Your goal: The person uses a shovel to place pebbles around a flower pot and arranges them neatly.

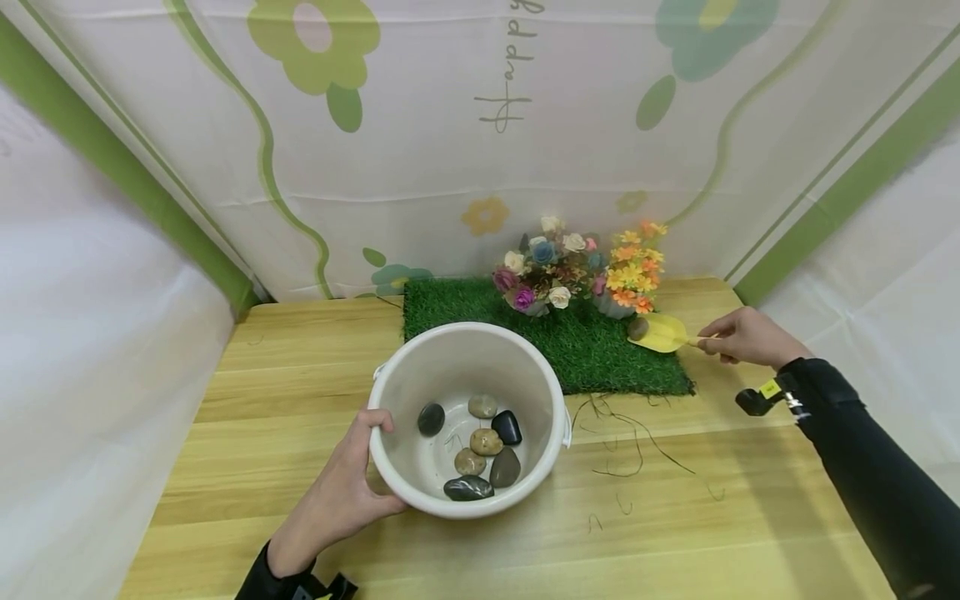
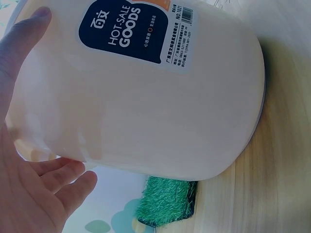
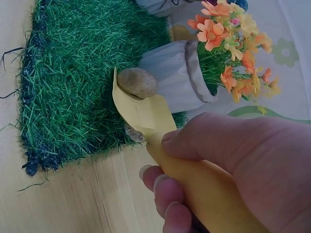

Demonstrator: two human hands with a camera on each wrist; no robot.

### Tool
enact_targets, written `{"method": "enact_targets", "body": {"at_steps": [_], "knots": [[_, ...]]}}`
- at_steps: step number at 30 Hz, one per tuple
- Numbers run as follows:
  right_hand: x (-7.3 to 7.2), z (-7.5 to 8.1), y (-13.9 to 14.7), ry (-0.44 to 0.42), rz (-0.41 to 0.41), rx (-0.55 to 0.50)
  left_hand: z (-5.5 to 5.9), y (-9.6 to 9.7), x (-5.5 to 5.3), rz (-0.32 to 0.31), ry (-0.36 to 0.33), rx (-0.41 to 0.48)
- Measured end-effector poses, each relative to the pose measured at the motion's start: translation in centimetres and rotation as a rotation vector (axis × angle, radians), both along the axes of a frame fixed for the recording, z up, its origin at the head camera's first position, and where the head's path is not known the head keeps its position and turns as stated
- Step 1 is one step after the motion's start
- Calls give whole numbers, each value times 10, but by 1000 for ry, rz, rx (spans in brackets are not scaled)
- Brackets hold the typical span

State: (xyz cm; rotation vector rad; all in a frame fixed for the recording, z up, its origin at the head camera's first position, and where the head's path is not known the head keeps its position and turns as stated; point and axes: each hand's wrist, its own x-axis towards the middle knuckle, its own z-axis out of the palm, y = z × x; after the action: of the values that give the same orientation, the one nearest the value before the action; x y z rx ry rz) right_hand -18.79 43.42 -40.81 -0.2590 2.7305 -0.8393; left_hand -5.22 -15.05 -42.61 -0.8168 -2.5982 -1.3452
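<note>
A white bucket (image 1: 465, 333) stands on the wooden table with several smooth stones (image 1: 487, 442) on its floor. My left hand (image 1: 345, 483) grips its rim on the left side, thumb and fingers on either side of the wall. My right hand (image 1: 742, 337) holds a yellow toy shovel (image 1: 663, 333) by its handle, over the right part of the green turf mat (image 1: 600, 358). A brownish stone (image 3: 138, 82) lies at the front of the shovel's blade, close to a grey-white flowerpot. Under the blade, another speckled stone (image 3: 134, 133) is partly hidden.
Two pots of artificial flowers stand at the mat's back: mixed roses (image 1: 551, 262) and orange-yellow blossoms (image 1: 636, 267). Loose dark strands (image 1: 637, 442) lie on the table (image 1: 300, 358) right of the bucket. A patterned white cloth (image 1: 420, 158) hangs behind.
</note>
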Motion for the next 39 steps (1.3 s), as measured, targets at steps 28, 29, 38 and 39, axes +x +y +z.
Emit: {"method": "enact_targets", "body": {"at_steps": [28,29,38,39], "knots": [[3,13,-2,0,3,67,0,1,-1,5,-1,-13],[4,12,-1,0,0,68,-1,1,-1,5,-1,-14],[12,14,6,-3,-19,69,0,1,0,6,-15,-14],[13,15,6,-6,-21,66,0,1,0,6,-14,-12]]}}
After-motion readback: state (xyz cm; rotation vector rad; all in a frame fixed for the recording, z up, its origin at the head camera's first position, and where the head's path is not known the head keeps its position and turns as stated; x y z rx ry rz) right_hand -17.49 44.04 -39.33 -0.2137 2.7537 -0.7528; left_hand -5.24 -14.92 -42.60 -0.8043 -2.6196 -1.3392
